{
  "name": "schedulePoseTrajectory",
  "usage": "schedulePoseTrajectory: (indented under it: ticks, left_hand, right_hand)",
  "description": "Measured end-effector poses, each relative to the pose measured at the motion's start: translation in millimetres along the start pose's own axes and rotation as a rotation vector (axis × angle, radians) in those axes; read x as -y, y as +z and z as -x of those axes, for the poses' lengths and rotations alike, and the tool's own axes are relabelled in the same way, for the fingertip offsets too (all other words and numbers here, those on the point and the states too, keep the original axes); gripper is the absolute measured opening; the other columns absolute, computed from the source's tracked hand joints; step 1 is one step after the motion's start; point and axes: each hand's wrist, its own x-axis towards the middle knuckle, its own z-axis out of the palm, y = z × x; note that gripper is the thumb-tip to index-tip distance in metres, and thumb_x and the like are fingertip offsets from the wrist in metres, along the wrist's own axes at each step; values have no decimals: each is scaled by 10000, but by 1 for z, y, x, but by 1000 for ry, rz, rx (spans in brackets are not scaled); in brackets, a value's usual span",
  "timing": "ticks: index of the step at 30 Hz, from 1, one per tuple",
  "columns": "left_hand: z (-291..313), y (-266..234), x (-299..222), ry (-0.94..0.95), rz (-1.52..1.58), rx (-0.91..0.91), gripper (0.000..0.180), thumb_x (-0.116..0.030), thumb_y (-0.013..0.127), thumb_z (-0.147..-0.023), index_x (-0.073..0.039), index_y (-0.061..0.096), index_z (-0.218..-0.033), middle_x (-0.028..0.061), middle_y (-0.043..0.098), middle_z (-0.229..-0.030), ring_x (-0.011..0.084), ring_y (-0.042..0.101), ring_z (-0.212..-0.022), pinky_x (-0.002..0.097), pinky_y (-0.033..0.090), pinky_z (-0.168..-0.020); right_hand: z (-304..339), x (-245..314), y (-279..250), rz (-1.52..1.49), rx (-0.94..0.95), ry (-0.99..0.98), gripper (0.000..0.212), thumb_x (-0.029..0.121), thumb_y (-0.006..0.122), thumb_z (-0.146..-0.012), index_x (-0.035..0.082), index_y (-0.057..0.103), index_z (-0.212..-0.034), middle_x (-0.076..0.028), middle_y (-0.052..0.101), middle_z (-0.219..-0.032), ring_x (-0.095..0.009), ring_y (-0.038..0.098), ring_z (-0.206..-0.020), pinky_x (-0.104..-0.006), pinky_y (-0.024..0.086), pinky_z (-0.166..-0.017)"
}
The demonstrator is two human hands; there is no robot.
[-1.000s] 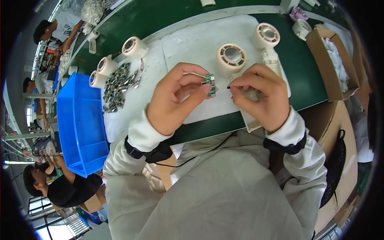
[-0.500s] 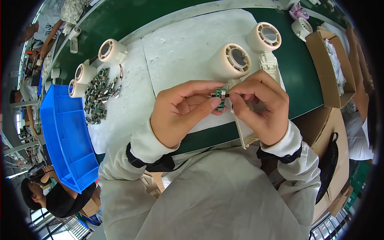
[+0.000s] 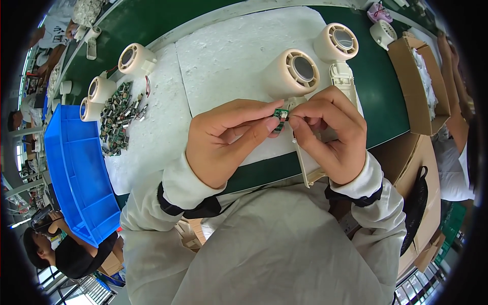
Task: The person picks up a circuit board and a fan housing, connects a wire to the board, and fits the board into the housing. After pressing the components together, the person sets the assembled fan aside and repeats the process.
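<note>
My left hand (image 3: pixel 223 140) pinches a small green circuit board (image 3: pixel 279 120) between thumb and fingers. Close against the board's right edge, my right hand (image 3: pixel 333 134) has thumb and forefinger pressed together; what they grip is too small to make out. Beyond the hands lies a cream fan housing (image 3: pixel 285 76) with a round, slotted end. A long cream plastic handle shell (image 3: pixel 304 165) runs beneath my right hand toward the table's near edge, partly hidden by the fingers.
A second cream fan (image 3: pixel 330 43) with an open handle lies behind on the white foam sheet (image 3: pixel 223 56). At left are a heap of circuit boards (image 3: pixel 118 122), several fan heads (image 3: pixel 133 60) and a blue divided bin (image 3: pixel 76 168). Cardboard boxes (image 3: pixel 414 91) stand right; people work nearby.
The circuit board has tilted in my left fingers, and my left hand has shifted slightly left and up. My right fingers stay at the board's edge. The view has moved a little.
</note>
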Motion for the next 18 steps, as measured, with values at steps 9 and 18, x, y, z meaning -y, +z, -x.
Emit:
schedulePoseTrajectory:
  ticks: [9,18]
  left_hand:
    - [-6,-7,-2,-94,214,75,298,44,640,-975,13,683,-1268,140,700,-1153,221,701,-1060,336,607,-907]
    - [-7,-8,-1,-162,293,95,274,38,643,-974,13,696,-1241,138,702,-1123,229,711,-1039,354,635,-887]
  right_hand:
    - [-4,2,-9,-104,59,68,95,14,761,-878,10,748,-972,-38,597,-875,-107,532,-732,-259,434,-662]
    - [-7,1,-13,-247,122,181,119,16,782,-870,21,752,-985,-21,596,-878,-101,490,-717,-259,400,-670]
